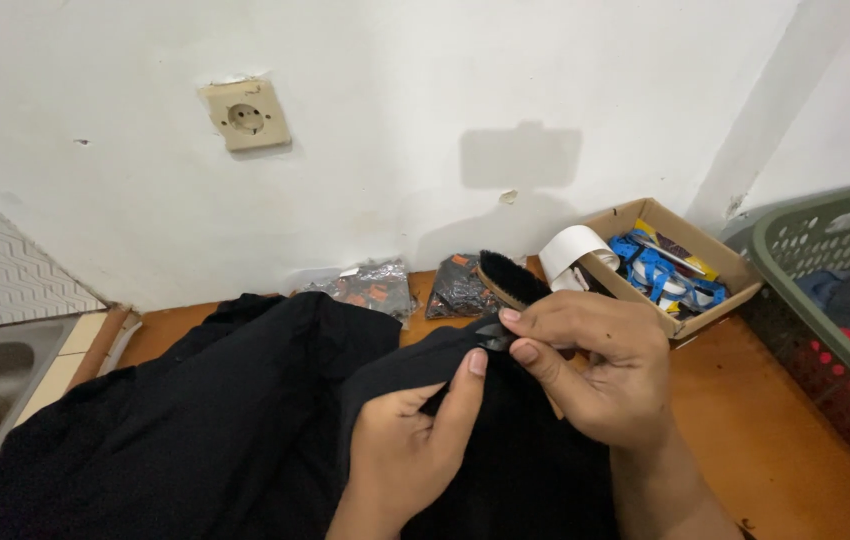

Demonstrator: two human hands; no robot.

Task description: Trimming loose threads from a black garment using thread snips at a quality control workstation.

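Black garment covers most of the wooden tabletop, spread from lower left up toward the wall; its bunched upper edge sits right at the hands, centre frame. The fold under the hands runs roughly left-right, slightly rising to the right.

Green laundry basket is at the far right, well apart from the hands. Cardboard box of blue and white bits is behind and right of the hands, near the wall. Two foil packets lie against the wall, behind the garment.

Left hand comes up from below, thumb up, pinching the garment edge. Right hand is closed on a wooden brush with black bristles; the brush's long axis tilts up-left, away from the wrist, head pointing toward the wall. Right thumb and forefinger also nip a small dark bit at the fabric edge; I can't tell whether that is a zip pull or lint.

The two hands are almost touching at the fingertips, and the right is nearer the pinched spot.
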